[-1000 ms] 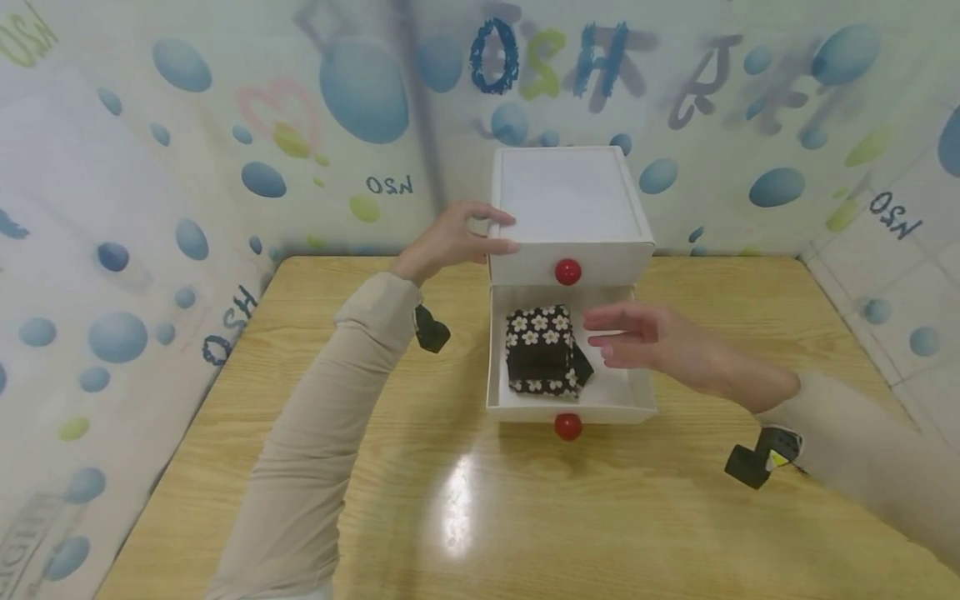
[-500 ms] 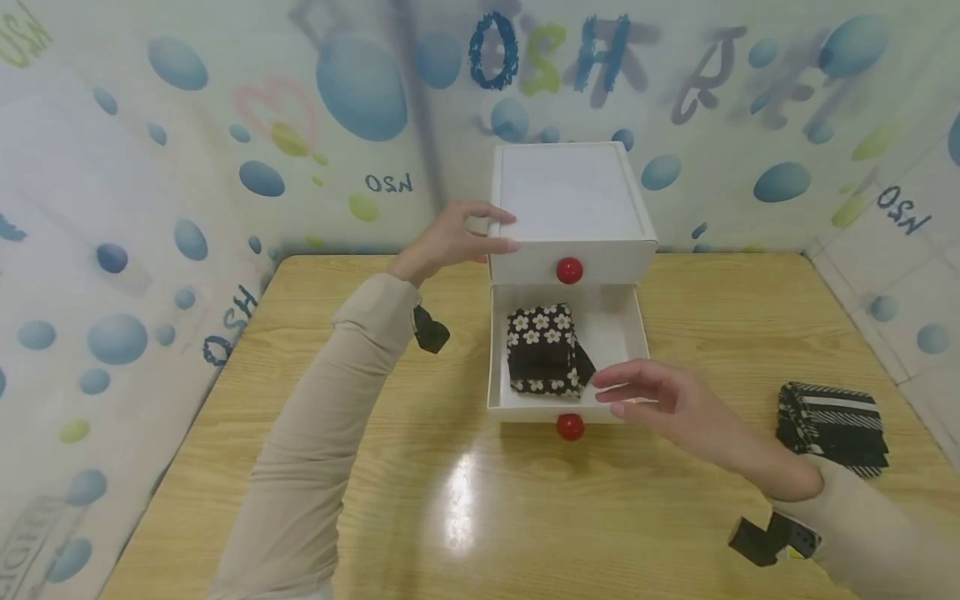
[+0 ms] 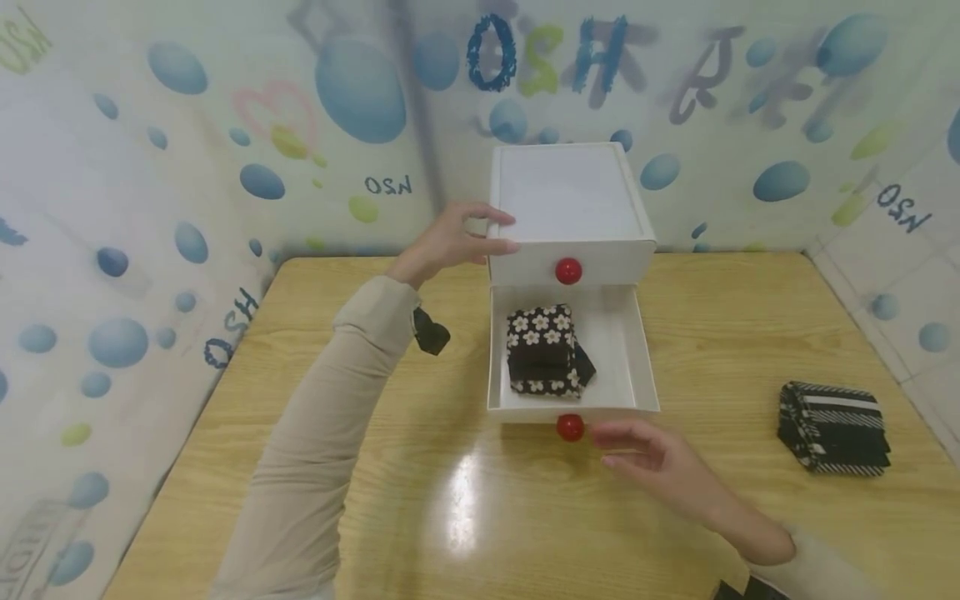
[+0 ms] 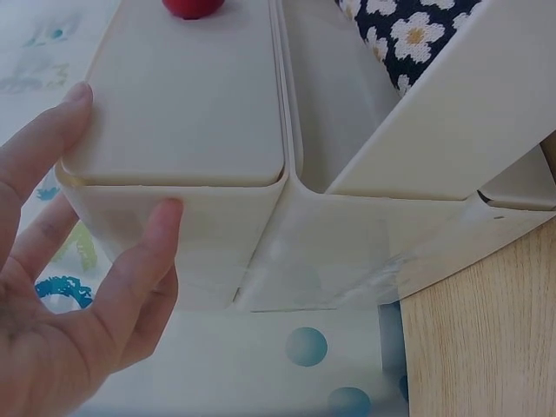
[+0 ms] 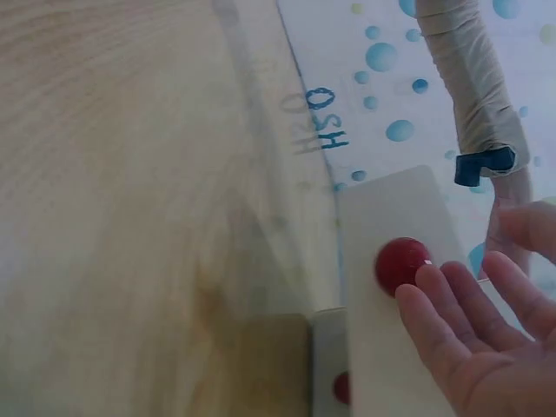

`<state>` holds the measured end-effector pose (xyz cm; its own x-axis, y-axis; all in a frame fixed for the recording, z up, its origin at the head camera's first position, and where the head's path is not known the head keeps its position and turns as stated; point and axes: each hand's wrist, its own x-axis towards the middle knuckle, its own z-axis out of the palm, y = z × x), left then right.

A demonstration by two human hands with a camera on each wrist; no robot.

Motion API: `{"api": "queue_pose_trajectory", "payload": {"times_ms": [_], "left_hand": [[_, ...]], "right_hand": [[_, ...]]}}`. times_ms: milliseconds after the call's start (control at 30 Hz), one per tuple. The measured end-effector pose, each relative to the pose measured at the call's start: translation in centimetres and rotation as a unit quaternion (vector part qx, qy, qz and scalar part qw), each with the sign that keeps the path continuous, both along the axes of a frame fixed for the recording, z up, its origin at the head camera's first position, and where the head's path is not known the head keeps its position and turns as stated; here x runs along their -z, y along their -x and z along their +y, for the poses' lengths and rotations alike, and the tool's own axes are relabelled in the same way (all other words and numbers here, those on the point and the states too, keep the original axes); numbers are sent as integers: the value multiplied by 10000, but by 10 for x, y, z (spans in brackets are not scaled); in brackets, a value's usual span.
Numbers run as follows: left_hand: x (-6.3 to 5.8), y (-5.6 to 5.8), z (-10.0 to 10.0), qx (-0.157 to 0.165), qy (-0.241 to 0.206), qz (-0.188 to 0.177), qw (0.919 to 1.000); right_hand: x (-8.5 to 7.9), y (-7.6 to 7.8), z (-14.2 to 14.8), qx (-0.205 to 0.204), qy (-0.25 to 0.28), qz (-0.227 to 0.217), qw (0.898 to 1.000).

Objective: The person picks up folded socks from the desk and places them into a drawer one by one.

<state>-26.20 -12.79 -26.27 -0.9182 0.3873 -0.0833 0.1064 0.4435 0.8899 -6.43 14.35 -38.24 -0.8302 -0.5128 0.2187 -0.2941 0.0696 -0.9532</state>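
Note:
A white two-drawer cabinet [image 3: 566,196] stands against the back wall, its lower drawer [image 3: 647,367] pulled out. Inside that drawer, toward the left, lies a folded black cloth [image 3: 538,337] with white daisies. My left hand [image 3: 448,242] holds the cabinet's upper front left corner; in the left wrist view a finger lies over the top edge and the thumb [image 4: 163,228] is at the side. Just right of the lower red knob [image 3: 570,427], my right hand [image 3: 660,467] hovers with loosely bent fingers and holds nothing. The right wrist view has its fingertips overlapping a red knob [image 5: 402,263].
A folded black-and-white striped cloth [image 3: 834,429] lies on the wooden table [image 3: 390,500] at the right. The closed upper drawer has its own red knob [image 3: 568,271]. A patterned wall [image 3: 322,108] bounds the table behind and at both sides.
My right hand has drawn back out of the lower drawer to beside its knob. The striped cloth has come into view as the arm moved. My left hand stays put.

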Motion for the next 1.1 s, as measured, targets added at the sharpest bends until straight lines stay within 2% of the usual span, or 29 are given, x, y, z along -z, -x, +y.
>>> {"api": "queue_pose_trajectory", "payload": {"times_ms": [100, 200, 400, 633, 833, 1100], "left_hand": [[-1, -1, -1, -17, -23, -8, 10000], [0, -1, -1, -47, -37, -16, 10000], [2, 0, -1, -16, 5, 10, 10000], [3, -1, -2, -14, -35, 14, 10000], [2, -1, 0, 11, -7, 19, 10000], [1, -1, 0, 0, 40, 22, 10000]], "right_hand": [[9, -4, -1, 123, -38, -307, 9994], [16, -7, -3, 256, -93, -416, 9988], [33, -5, -8, 590, 10, -4, 9983], [48, -2, -18, 1042, 479, 157, 9933], [52, -4, -32, 1252, 1310, -1, 9835], [54, -6, -44, 1981, 1536, -350, 9675]]}}
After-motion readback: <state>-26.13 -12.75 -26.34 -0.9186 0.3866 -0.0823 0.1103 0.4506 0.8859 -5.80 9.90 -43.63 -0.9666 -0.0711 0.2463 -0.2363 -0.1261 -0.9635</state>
